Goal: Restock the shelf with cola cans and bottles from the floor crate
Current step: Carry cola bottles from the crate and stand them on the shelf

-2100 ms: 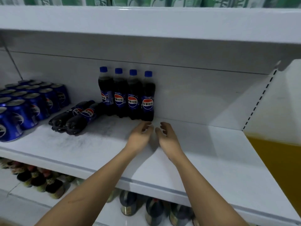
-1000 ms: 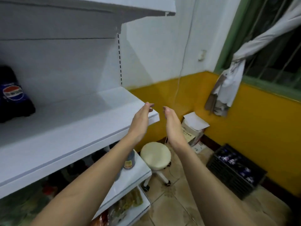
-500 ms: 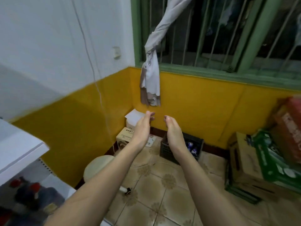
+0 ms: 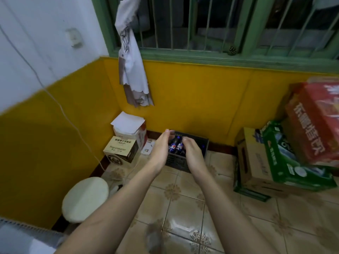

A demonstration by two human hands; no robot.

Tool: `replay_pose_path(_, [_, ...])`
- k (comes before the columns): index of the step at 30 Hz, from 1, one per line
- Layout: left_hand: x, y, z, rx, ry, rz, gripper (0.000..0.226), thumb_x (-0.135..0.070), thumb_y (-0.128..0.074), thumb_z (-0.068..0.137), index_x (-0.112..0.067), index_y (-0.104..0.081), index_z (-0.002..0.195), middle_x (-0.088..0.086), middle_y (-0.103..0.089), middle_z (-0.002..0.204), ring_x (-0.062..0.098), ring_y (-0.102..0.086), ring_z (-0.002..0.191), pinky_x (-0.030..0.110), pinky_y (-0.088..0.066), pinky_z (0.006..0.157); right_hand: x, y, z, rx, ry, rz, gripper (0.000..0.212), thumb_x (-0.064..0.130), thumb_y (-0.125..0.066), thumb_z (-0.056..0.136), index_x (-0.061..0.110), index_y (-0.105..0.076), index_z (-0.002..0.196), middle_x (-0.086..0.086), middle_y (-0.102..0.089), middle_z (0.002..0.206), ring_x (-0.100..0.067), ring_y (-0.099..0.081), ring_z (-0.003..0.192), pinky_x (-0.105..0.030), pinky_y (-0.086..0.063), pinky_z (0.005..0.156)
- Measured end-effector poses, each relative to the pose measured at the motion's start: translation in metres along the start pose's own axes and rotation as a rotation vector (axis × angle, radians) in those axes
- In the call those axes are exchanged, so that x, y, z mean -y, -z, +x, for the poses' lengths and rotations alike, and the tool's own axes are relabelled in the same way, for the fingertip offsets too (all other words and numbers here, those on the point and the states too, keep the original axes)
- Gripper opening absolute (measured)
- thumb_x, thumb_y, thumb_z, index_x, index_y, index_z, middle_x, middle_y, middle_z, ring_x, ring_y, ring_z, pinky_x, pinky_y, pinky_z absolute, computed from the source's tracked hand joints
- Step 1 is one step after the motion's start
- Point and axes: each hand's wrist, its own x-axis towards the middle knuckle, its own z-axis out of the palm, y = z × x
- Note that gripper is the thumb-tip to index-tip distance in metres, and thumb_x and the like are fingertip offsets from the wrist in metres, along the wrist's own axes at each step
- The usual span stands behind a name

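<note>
Fingers (image 4: 167, 133): both sets are lying loosely apart, clamping on nothing. The left hand (image 4: 161, 149) and the right hand (image 4: 192, 153) are reaching forward side by side, palms facing each other with a gap between them.

Item, floor crate (image 4: 178, 162): a dark slatted box, sitting on the tiled floor (image 4: 183, 208) against the foot of the yellow wall (image 4: 192, 99), near the room's left corner. In the picture it is appearing between and behind the two hands; whether the hands are over it or short of it cannot be told.

Item, cola bottles (image 4: 176, 146): dark bodies with blue caps and labels, lying inside the crate towards its left end. Any cans there are too small to make out.

Item, shelf (image 4: 16, 237): only a pale corner is showing at the lower left edge of the view.

Step in hand, by judgement: the return trip to the crate for another load. The next move is calling for a stoop to the floor and a grip on one or more bottles.

Change against the earlier frames: a couple of seconds ago the hands were hovering over the shelf board before a row of standing bottles; the view has been swinging right, away from the shelf, and the crate is now showing nearer and larger than half a second ago. The hands were empty then too.

Surroundings: a pale round stool (image 4: 85, 198), small cartons (image 4: 121, 149) left of the crate, stacked boxes (image 4: 286, 158) at the right.
</note>
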Motion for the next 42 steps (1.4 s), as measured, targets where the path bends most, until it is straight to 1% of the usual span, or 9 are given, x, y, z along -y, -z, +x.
replay_pose_path(3, [0.019, -0.012, 0.044, 0.022, 0.047, 0.01, 0.047, -0.048, -0.026, 0.107, -0.028, -0.062, 0.13, -0.005, -0.063, 0.13, 0.011, -0.053, 0.126, 0.034, -0.036, 0.103, -0.011, 0.001, 0.037, -0.004, -0.049, -0.007, 0.039, 0.04, -0.04, 0.106, 0.021, -0.055, 0.137, 0.004, -0.057, 0.134, -0.014, -0.052, 0.124, -0.029, -0.039, 0.095])
replay_pose_path(9, [0.052, -0.033, 0.15, 0.079, 0.121, -0.003, 0.047, -0.045, -0.026, 0.108, -0.024, -0.058, 0.135, -0.005, -0.06, 0.131, 0.01, -0.05, 0.123, 0.028, -0.03, 0.096, -0.033, -0.003, 0.135, -0.026, -0.158, -0.056, 0.026, 0.039, -0.04, 0.106, 0.027, -0.054, 0.126, 0.02, -0.053, 0.117, -0.005, -0.048, 0.119, -0.023, -0.032, 0.094])
replay_pose_path(14, [0.081, -0.034, 0.234, 0.133, 0.269, 0.007, 0.044, -0.048, -0.024, 0.107, -0.031, -0.058, 0.13, -0.007, -0.06, 0.129, 0.011, -0.049, 0.122, 0.033, -0.032, 0.101, -0.047, -0.017, 0.208, -0.051, -0.268, -0.124, 0.038, 0.038, -0.042, 0.106, 0.022, -0.051, 0.14, 0.008, -0.052, 0.136, -0.006, -0.046, 0.119, -0.024, -0.032, 0.095])
replay_pose_path(17, [0.095, -0.035, 0.275, 0.218, 0.341, 0.029, 0.045, -0.05, -0.023, 0.107, -0.032, -0.057, 0.129, -0.005, -0.063, 0.125, 0.016, -0.052, 0.125, 0.046, -0.034, 0.113, -0.05, -0.022, 0.244, -0.045, -0.328, -0.125, 0.038, 0.037, -0.041, 0.107, 0.022, -0.05, 0.141, 0.007, -0.051, 0.133, -0.005, -0.043, 0.113, -0.024, -0.03, 0.093])
replay_pose_path(25, [0.12, -0.075, 0.372, 0.296, 0.477, 0.083, 0.038, -0.048, -0.028, 0.106, -0.032, -0.057, 0.126, -0.003, -0.063, 0.125, 0.016, -0.053, 0.123, 0.045, -0.034, 0.113, -0.081, 0.006, 0.345, -0.064, -0.455, -0.097, 0.039, 0.039, -0.043, 0.106, 0.024, -0.049, 0.141, 0.012, -0.047, 0.121, -0.008, -0.044, 0.115, -0.026, -0.03, 0.095])
replay_pose_path(30, [0.147, -0.115, 0.426, 0.36, 0.639, 0.126, 0.041, -0.051, -0.031, 0.106, -0.028, -0.061, 0.122, -0.005, -0.067, 0.116, 0.015, -0.059, 0.113, 0.038, -0.041, 0.095, -0.127, 0.036, 0.428, 0.001, -0.558, -0.126, 0.039, 0.044, -0.043, 0.105, 0.026, -0.05, 0.138, 0.009, -0.05, 0.124, -0.011, -0.047, 0.111, -0.033, -0.041, 0.099])
replay_pose_path(34, [0.184, -0.146, 0.473, 0.36, 0.731, 0.212, 0.036, -0.056, -0.035, 0.103, -0.033, -0.06, 0.114, -0.005, -0.066, 0.118, 0.014, -0.057, 0.109, 0.035, -0.038, 0.091, -0.174, 0.065, 0.497, 0.062, -0.64, -0.18, 0.036, 0.041, -0.045, 0.104, 0.019, -0.055, 0.131, 0.002, -0.059, 0.117, -0.019, -0.056, 0.107, -0.035, -0.044, 0.09])
replay_pose_path(38, [0.218, -0.182, 0.528, 0.348, 0.767, 0.222, 0.032, -0.042, -0.04, 0.106, -0.02, -0.059, 0.12, 0.006, -0.064, 0.12, 0.013, -0.058, 0.099, 0.024, -0.041, 0.074, -0.228, 0.09, 0.551, 0.055, -0.691, -0.251, 0.021, 0.036, -0.044, 0.104, 0.017, -0.053, 0.103, 0.008, -0.05, 0.082, -0.023, -0.055, 0.092, -0.031, -0.039, 0.068])
replay_pose_path(42, [0.282, -0.213, 0.572, 0.439, 0.76, 0.342, 0.018, -0.021, -0.045, 0.106, -0.009, -0.056, 0.114, 0.01, -0.062, 0.104, 0.014, -0.057, 0.082, 0.016, -0.042, 0.059, -0.308, 0.093, 0.583, 0.075, -0.759, -0.246, 0.018, 0.028, -0.048, 0.103, 0.014, -0.057, 0.11, 0.0, -0.057, 0.093, -0.022, -0.055, 0.092, -0.03, -0.038, 0.077])
